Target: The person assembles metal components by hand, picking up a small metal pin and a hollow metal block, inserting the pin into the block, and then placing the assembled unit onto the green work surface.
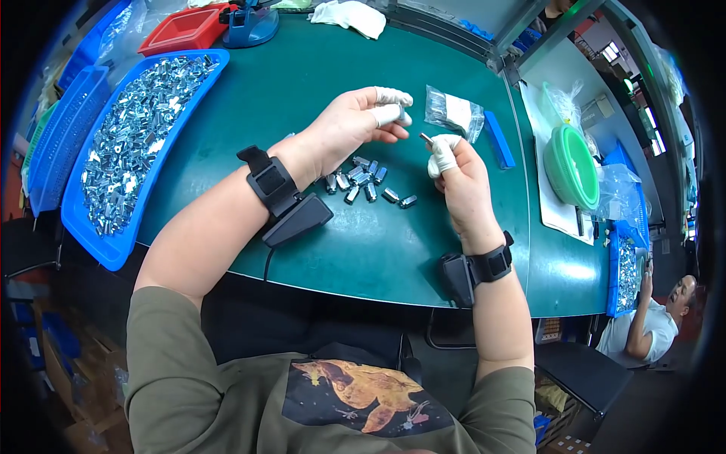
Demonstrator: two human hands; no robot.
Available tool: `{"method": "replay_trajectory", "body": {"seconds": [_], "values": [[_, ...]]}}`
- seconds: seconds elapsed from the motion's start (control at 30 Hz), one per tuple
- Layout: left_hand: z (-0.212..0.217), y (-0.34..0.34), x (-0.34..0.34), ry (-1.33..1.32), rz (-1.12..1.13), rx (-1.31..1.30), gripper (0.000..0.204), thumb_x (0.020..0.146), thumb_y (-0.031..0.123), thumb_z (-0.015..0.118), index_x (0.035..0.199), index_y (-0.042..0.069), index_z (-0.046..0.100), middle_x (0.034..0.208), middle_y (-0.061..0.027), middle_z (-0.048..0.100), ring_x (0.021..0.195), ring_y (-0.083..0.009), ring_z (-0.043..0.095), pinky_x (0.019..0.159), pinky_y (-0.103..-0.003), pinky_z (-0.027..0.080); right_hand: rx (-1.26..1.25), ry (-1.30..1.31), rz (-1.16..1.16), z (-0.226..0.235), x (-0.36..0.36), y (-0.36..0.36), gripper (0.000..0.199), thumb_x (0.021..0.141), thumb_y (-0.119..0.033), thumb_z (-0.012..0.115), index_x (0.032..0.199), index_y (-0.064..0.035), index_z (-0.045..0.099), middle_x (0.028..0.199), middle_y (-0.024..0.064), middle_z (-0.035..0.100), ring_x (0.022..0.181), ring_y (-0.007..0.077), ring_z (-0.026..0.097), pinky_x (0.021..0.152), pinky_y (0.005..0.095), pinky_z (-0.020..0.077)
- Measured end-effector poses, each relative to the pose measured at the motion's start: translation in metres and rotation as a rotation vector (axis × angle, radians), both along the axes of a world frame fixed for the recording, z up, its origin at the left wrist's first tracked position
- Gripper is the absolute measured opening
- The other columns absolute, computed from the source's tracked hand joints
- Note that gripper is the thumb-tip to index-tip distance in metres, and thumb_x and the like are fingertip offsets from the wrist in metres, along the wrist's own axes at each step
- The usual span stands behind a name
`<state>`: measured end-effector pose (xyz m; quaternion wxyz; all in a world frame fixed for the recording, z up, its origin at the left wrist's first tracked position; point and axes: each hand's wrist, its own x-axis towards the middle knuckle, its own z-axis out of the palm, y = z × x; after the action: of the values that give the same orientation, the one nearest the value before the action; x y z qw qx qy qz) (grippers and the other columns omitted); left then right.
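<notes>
My left hand (355,125), with white finger cots on its thumb and forefinger, pinches a small shiny metal fitting (401,113) above the table. Facing it from the right, my right hand (460,165) is closed in a pinch on a thin metal pin (426,139); its thumb and forefinger wear white cots too. The pin points toward the left hand, and a gap lies between the two pieces. Below and between the hands, a loose group of short metal fittings (370,192) lies on the green table (363,250).
At the left, a blue tray (115,256) is heaped with metal fittings. Behind stand a red bin (181,32) and a white cloth (349,17). A plastic bag (454,112), a blue strip (499,140) and green bowls (571,166) lie rightward. Another person (649,321) sits at far right.
</notes>
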<state>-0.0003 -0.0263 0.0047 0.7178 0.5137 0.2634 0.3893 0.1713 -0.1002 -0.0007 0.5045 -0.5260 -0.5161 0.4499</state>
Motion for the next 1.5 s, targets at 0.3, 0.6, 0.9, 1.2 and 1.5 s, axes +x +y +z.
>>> {"method": "replay_trajectory", "body": {"seconds": [0.3,0.6,0.9,1.2,1.5], "values": [[-0.003,-0.012,0.009,0.211,-0.054,0.222,0.016,0.079,0.007,0.061,0.092,0.001,0.057,0.081,-0.0045,0.060,0.071,-0.0097,0.058,0.066,-0.021,0.047,0.118,-0.087,0.054,-0.008,0.006,0.002,0.016,0.090,-0.020,0.046,0.088,-0.0069,0.054,0.064,-0.0055,0.046,0.052,0.0022,0.036,0.047,0.0176,0.0279],[0.003,-0.020,0.004,0.253,-0.058,0.688,0.013,0.077,0.006,0.063,0.088,0.001,0.058,0.080,-0.0026,0.060,0.070,-0.0069,0.055,0.065,-0.020,0.046,-0.259,0.314,0.116,0.005,0.001,-0.006,0.025,0.091,-0.026,0.044,0.080,-0.0067,0.055,0.060,-0.0049,0.046,0.048,0.0031,0.034,0.042,0.0181,0.0255],[0.018,-0.016,-0.011,0.551,-0.141,0.816,0.015,0.074,0.013,0.063,0.085,0.003,0.060,0.069,-0.0056,0.057,0.061,-0.0140,0.055,0.059,-0.026,0.046,-0.179,0.248,-0.036,0.005,0.013,0.005,0.021,0.091,-0.021,0.044,0.094,-0.0032,0.054,0.063,-0.0033,0.044,0.049,0.0035,0.032,0.044,0.0168,0.0264],[0.001,-0.013,0.000,0.626,-0.021,0.666,0.016,0.076,0.014,0.059,0.088,0.004,0.057,0.074,-0.0068,0.056,0.064,-0.0140,0.054,0.060,-0.026,0.044,-0.155,0.215,0.027,0.008,0.007,0.001,0.017,0.090,-0.017,0.046,0.099,-0.0036,0.052,0.068,-0.0022,0.046,0.053,0.0025,0.034,0.046,0.0153,0.0274],[0.005,-0.009,-0.001,0.008,-0.102,-0.016,0.020,0.083,0.019,0.057,0.094,0.003,0.050,0.078,-0.0031,0.056,0.064,-0.0069,0.050,0.057,-0.020,0.042,-0.049,0.103,0.088,0.007,0.000,-0.003,0.015,0.089,-0.015,0.047,0.096,-0.0044,0.053,0.068,-0.0026,0.049,0.054,0.0015,0.036,0.048,0.0143,0.0278]]}}
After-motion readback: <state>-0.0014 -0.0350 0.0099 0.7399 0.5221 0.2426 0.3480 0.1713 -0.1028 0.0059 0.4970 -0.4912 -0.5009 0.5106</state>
